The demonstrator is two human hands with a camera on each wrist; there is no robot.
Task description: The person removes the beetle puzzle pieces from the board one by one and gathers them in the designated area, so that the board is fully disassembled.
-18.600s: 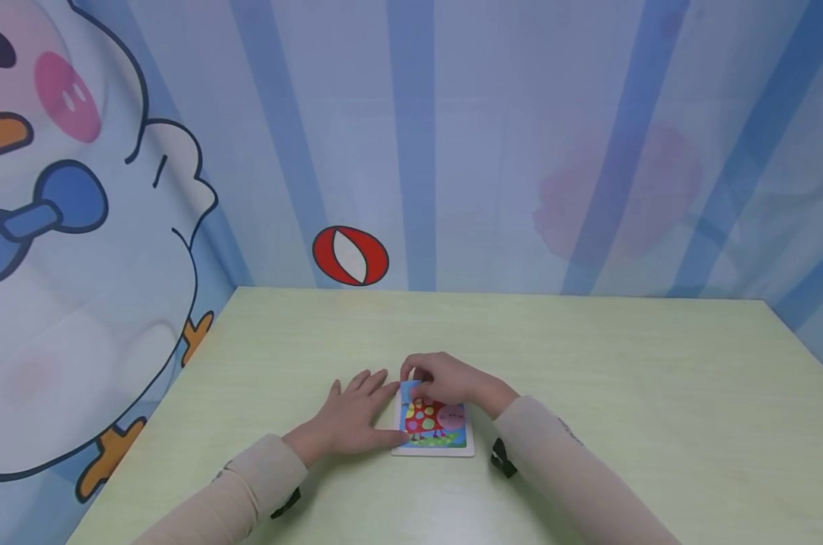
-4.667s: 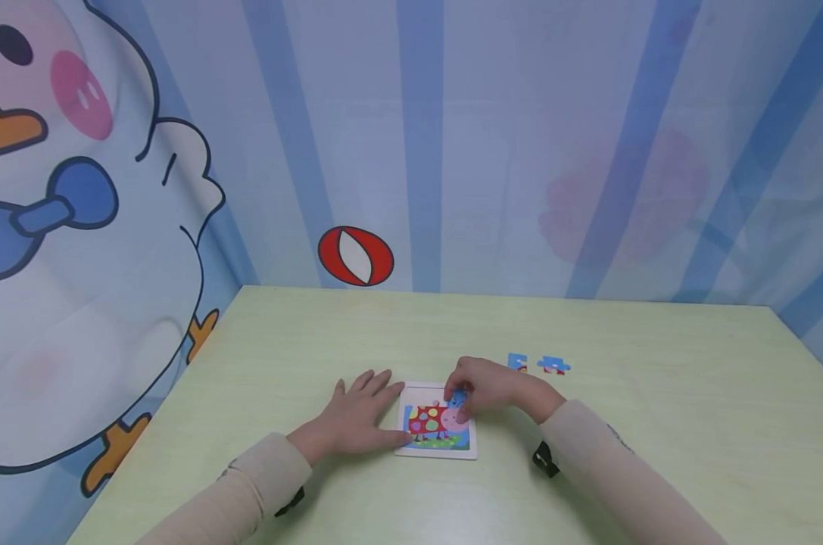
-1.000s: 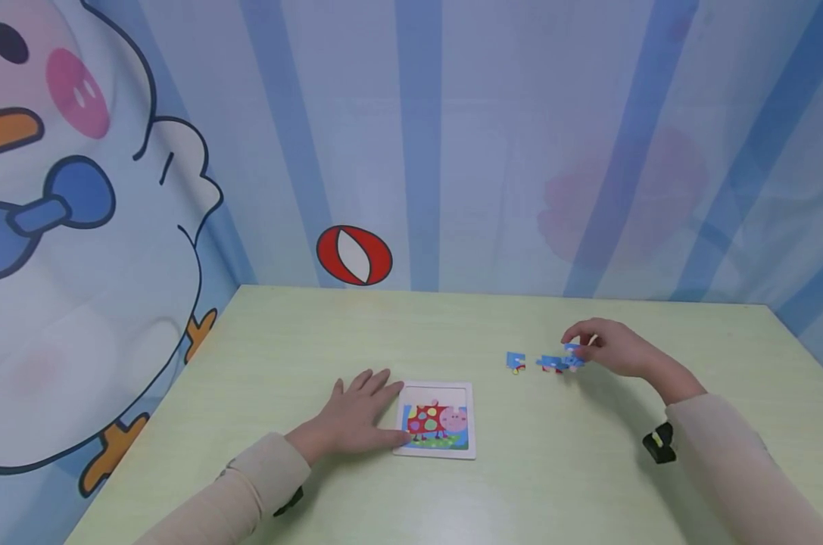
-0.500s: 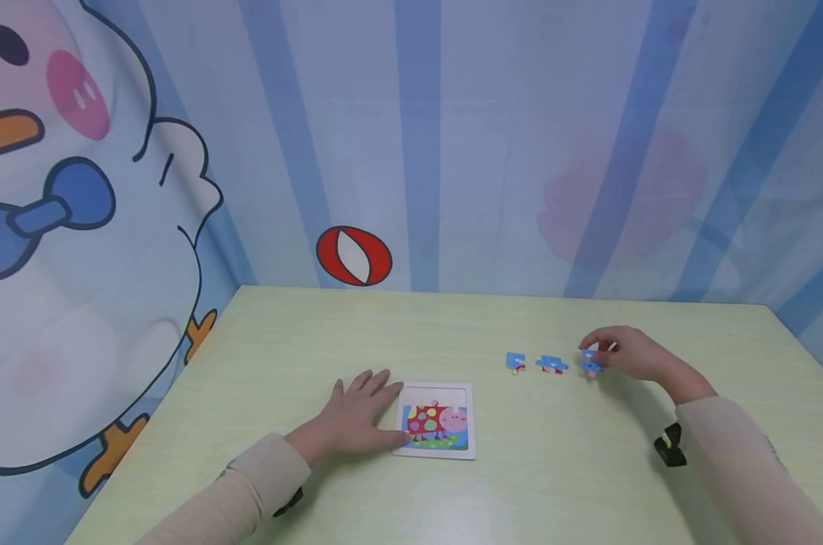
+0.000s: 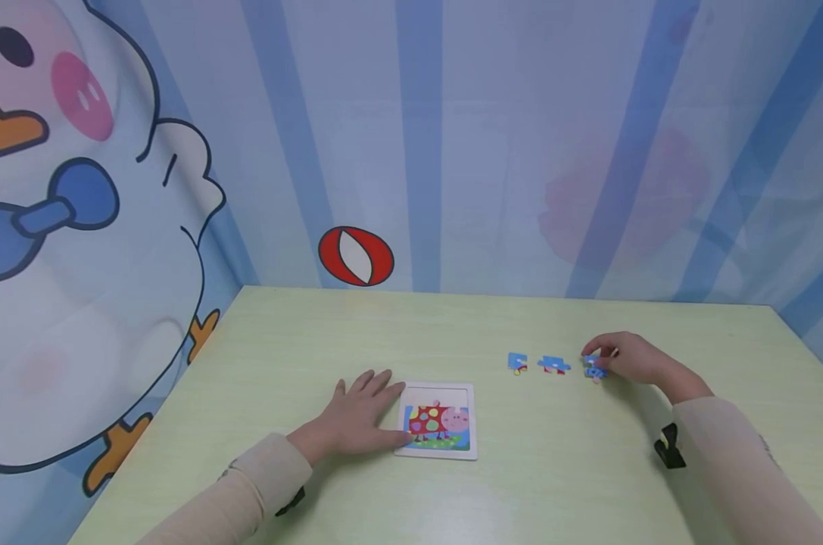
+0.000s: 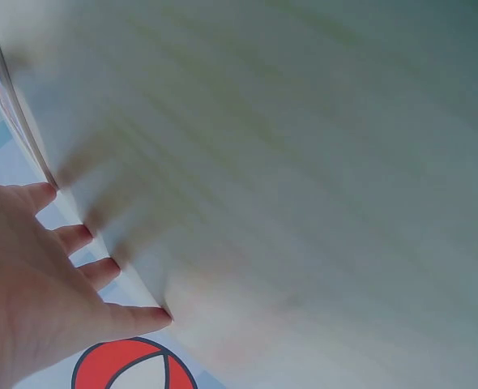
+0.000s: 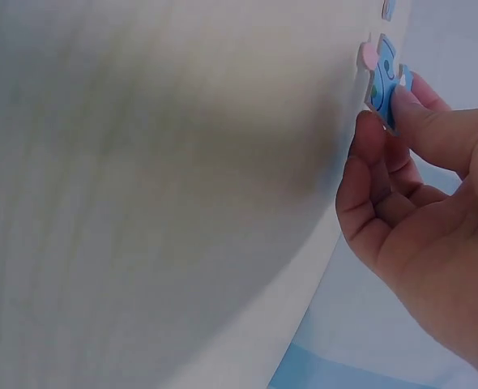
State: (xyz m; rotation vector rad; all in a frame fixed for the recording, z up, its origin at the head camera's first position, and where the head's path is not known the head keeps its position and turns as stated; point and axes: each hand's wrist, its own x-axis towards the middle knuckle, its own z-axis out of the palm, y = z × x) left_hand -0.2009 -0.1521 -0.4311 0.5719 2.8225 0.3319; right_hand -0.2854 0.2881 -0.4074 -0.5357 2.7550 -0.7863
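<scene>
A blue puzzle piece with a pink knob [image 7: 383, 77] is pinched between the thumb and fingers of my right hand [image 5: 632, 358], low over the table at the right or touching it; which, I cannot tell. To its left lie two more blue puzzle pieces, one with red and white [image 5: 554, 365] and one with a yellow tab [image 5: 517, 362]. My left hand [image 5: 353, 418] lies spread on the table, its thumb on the left edge of a white-framed puzzle tray [image 5: 438, 392]. Inside the tray, the lower part shows a pink-faced, red spotted animal on grass; the upper strip is bare white.
The pale wooden table [image 5: 316, 333] reaches back to a blue striped cloth backdrop [image 5: 479, 189]. On the left hangs a large printed white duck [image 5: 91, 325]. A red and white ball [image 5: 356, 256] is printed just above the table's far edge.
Long before, the tray picture had blue top pieces; these now lie at the right. Since a second ago, my right hand has carried its piece right and down. My left hand stays put.
</scene>
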